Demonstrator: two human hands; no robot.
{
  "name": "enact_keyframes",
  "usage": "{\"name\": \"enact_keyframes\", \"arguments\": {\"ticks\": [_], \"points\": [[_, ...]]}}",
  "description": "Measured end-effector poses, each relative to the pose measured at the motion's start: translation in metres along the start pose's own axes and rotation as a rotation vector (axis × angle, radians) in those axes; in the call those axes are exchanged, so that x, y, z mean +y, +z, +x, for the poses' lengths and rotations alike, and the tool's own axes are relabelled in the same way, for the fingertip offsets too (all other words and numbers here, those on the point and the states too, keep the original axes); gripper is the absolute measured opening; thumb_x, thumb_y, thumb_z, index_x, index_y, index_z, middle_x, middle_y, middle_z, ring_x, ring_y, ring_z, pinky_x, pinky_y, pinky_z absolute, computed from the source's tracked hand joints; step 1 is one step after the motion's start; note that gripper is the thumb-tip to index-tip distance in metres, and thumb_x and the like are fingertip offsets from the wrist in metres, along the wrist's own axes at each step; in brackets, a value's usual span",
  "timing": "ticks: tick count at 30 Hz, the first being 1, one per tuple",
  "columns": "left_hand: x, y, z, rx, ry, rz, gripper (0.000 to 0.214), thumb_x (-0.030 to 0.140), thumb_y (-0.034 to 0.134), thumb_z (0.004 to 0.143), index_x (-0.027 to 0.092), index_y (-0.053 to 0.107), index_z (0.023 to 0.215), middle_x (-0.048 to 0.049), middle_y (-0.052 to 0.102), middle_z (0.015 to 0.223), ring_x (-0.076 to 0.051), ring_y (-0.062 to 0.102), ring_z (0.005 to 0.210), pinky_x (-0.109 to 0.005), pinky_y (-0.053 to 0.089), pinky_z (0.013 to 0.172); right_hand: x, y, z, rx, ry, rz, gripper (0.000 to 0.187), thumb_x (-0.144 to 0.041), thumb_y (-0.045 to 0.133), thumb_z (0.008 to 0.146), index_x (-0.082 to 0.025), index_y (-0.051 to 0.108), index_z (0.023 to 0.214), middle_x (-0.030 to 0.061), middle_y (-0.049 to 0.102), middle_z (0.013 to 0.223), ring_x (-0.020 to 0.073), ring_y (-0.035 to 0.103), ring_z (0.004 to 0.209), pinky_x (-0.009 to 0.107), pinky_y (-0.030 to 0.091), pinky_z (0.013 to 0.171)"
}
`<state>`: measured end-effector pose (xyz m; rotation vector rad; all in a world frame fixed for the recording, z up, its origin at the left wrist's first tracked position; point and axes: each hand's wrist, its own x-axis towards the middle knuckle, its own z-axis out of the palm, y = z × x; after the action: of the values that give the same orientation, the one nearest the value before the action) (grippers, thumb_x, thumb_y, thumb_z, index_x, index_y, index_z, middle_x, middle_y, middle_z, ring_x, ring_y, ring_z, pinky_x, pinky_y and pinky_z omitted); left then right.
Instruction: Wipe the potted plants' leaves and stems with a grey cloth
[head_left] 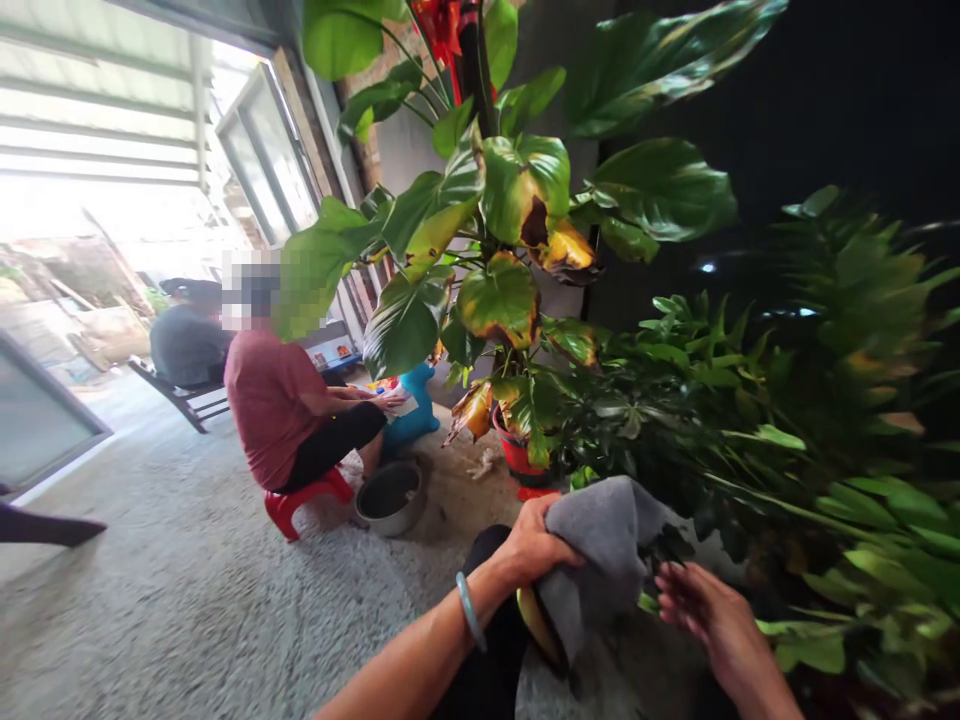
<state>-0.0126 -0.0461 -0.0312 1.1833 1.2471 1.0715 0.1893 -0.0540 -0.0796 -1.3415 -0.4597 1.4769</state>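
Note:
My left hand (536, 545), a pale bangle on its wrist, is closed on a grey cloth (600, 520) that drapes down in front of me. Below the cloth hangs a long yellowish leaf (538, 625) with a dark edge. To the right, my right hand (694, 605) has its fingers curled in beside some dark leaves (670, 545). Whatever lies between those fingers is hidden. A large potted plant (517, 190) with browned and yellowed leaves rises beyond my hands from a red pot (517, 450).
Dense green foliage (712, 390) fills the right side. On the left, a person in a red shirt (266, 400) sits on a red stool (289, 510) by a grey basin (390, 500). Behind, another person in dark clothing (187, 340) sits on a bench (184, 400). The floor (187, 600) is rough concrete.

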Motion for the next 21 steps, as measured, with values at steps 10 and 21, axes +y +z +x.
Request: {"name": "enact_keyframes", "arguments": {"ticks": [10, 21], "points": [[0.024, 0.013, 0.024, 0.078, 0.07, -0.079, 0.035, 0.002, 0.069, 0.035, 0.017, 0.058, 0.065, 0.0048, 0.05, 0.06, -0.012, 0.043, 0.062, -0.023, 0.035, 0.059, 0.004, 0.001, 0.003, -0.026, -0.054, 0.044, 0.041, -0.035, 0.084, 0.027, -0.018, 0.068, 0.06, 0.004, 0.068, 0.054, 0.0168, 0.06, 0.045, 0.026, 0.048, 0.042], [0.058, 0.011, 0.018, -0.02, 0.072, -0.449, 0.038, 0.015, 0.074, 0.038, 0.016, 0.064, 0.075, 0.0015, 0.063, 0.065, -0.014, 0.054, 0.059, -0.028, 0.045, 0.061, -0.003, 0.003, -0.001, -0.02, -0.046, 0.068, 0.044, -0.036, 0.086, 0.025, -0.016, 0.07, 0.06, 0.0051, 0.069, 0.054, 0.0152, 0.06, 0.044, 0.024, 0.05, 0.044]]}}
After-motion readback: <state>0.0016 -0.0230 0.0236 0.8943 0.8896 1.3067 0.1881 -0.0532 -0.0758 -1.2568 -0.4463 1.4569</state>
